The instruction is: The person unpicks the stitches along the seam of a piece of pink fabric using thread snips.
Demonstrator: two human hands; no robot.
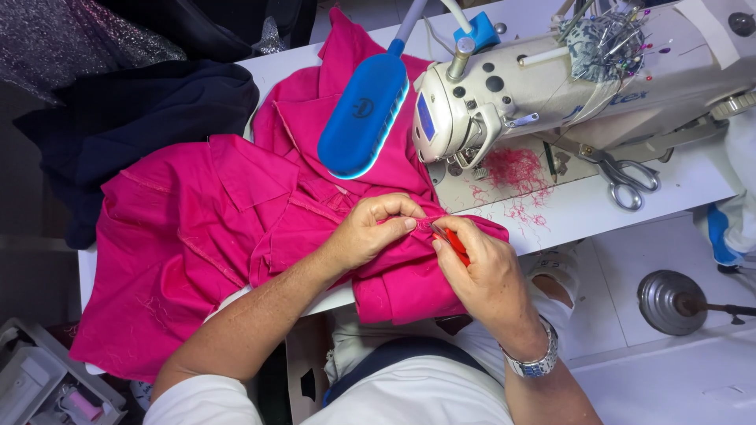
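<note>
Seam unpicking in hand on the pink garment point(197, 236), spread on the white table point(598, 208) near the sewing machine point(551, 94). Fabric is best kept taut at the seam, with only thread caught by the tip, never cloth. Left hand point(370, 232) is closed, a fold pinched between thumb and fingertips. Right hand point(484, 271) is closed narrow around a small red tool point(455, 245), probably a seam ripper. Scissors point(626, 177) lie unused, far right.

The crumpled fabric garment point(205, 228) is plain hot pink. The oblong plastic lamp head point(364, 114) is bright blue. The metal sewing machine point(543, 86) is cream-white; loose thread clippings point(516, 169) are pinkish red; the flat worktop point(598, 206) is white.
</note>
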